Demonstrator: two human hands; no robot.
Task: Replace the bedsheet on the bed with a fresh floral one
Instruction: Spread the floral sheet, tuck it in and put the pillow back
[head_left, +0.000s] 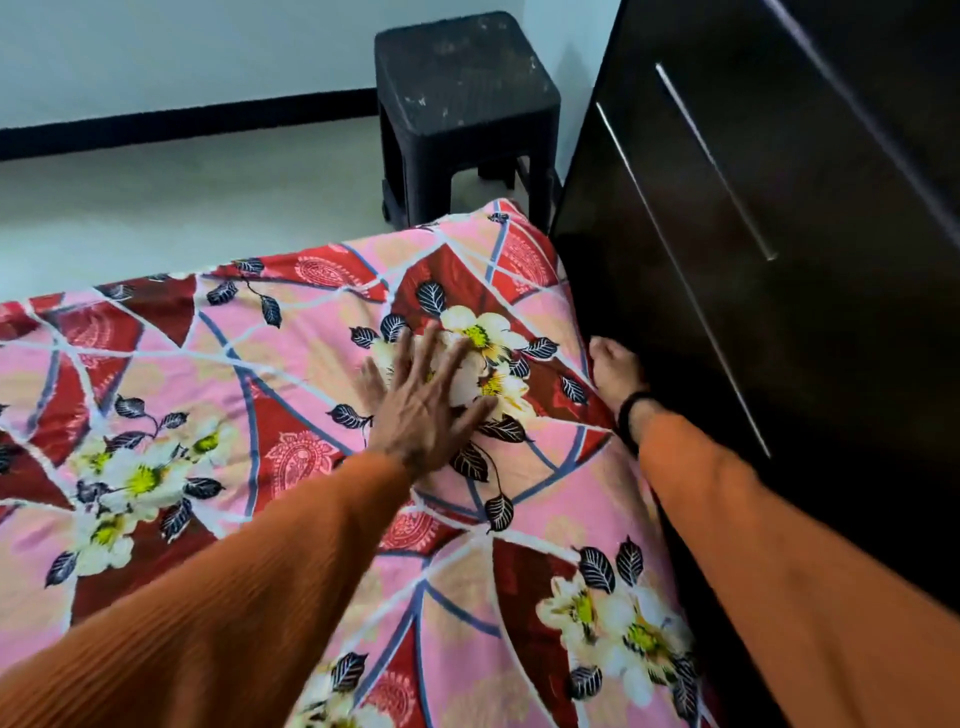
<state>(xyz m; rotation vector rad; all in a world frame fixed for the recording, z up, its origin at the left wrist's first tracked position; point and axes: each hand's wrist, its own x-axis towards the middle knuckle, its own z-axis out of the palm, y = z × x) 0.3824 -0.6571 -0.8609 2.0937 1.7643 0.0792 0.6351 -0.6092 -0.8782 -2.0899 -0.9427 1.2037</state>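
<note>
Head view: floral sheet (291, 374) covers the bed top, pink and red with white flowers, dark leaves and blue-white lines, spread out over the whole visible mattress up to the far corner. It drapes over the far edge and the right edge.

Left hand (421, 400) lies flat on the sheet near the far right corner, palm down, fingers straight and spread apart, resting on a white flower print. Slight motion blur on the fingers. Orange ribbed sleeve (218, 597) covers the left arm to the wrist.

Right hand (615, 366) is at the right edge of the bed, down in the gap between the mattress side and the dark wardrobe (779, 260). It touches the sheet edge there; fingers look curled toward the fabric but their tips are hidden behind the sheet fold, so cannot tell if it pinches the cloth or just presses on it. Dark band (631, 415) on the right wrist, orange sleeve behind it.

Wardrobe stands just beside the bed on the right, with long metal handles (714, 161) on its doors. Black plastic stool (465, 98) stands on the light floor (182, 197) beyond the bed's far corner, near the wardrobe. White wall with a dark skirting strip (182, 122) behind.
</note>
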